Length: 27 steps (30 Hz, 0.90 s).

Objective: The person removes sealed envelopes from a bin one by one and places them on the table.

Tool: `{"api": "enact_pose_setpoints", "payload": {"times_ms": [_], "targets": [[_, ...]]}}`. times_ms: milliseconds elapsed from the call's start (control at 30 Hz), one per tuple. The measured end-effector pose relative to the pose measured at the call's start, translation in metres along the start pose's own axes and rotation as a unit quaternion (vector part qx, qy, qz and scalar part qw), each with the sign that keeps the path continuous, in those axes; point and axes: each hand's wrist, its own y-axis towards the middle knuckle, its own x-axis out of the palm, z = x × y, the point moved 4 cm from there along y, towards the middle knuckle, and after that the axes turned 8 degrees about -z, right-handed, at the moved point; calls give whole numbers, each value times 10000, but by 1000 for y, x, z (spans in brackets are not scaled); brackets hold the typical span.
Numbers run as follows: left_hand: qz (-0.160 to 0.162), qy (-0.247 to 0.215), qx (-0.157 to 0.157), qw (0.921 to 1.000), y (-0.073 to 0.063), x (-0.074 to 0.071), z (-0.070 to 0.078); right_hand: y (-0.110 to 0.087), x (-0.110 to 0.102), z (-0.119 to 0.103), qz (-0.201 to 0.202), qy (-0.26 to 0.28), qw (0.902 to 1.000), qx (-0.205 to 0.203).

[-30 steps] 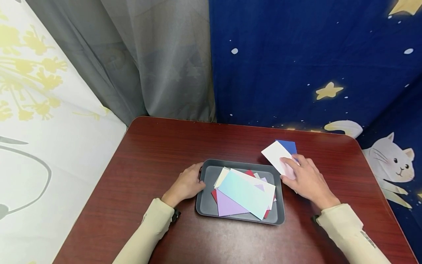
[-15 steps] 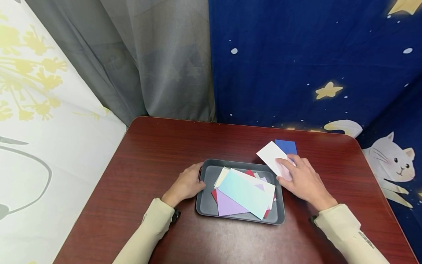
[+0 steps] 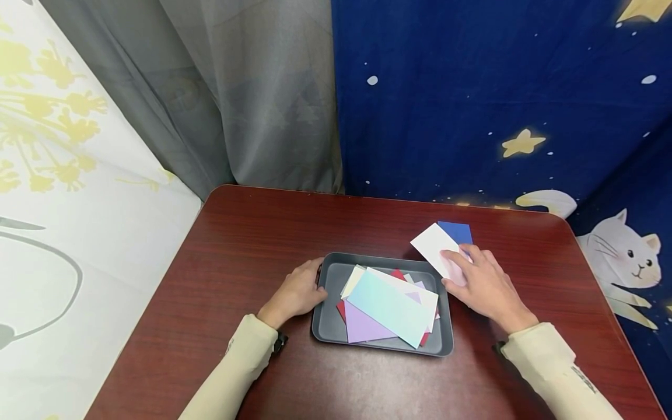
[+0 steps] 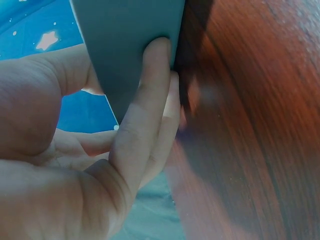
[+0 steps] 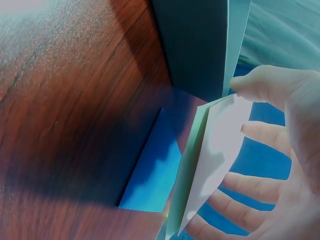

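Note:
My left hand (image 3: pixel 296 294) grips the left end of a dark grey tray (image 3: pixel 329 324), thumb over the rim and fingers along the outer wall (image 4: pixel 127 50). In the tray lies a loose pile of paper cards, with a pale blue card (image 3: pixel 388 306) on top and a purple card (image 3: pixel 364 328) partly beneath it. Just beyond the tray's right end, my right hand (image 3: pixel 485 289) holds a pale pinkish-white card (image 3: pixel 433 242) between thumb and fingers. From the right wrist, two pale layers (image 5: pixel 215 145) show in that grip, tilted above the table. A dark blue card (image 3: pixel 458 232) lies behind it.
The tray and the blue card rest on a reddish-brown wooden table (image 3: pixel 273 233) with rounded back corners. Grey and dark blue curtains (image 3: pixel 472 105) hang behind it, and a white patterned cloth (image 3: pixel 79 262) is at the left.
My right hand has moved slightly left toward the tray with the pale card, uncovering more of the blue card. The left hand and the tray stay in place.

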Motion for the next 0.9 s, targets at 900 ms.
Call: {"api": "enact_pose_setpoints", "payload": {"times_ms": [900], "targets": [[-86,-2,-26,10000,1,-1,0,-1,1,-2,88,7,9999,-103]]}}
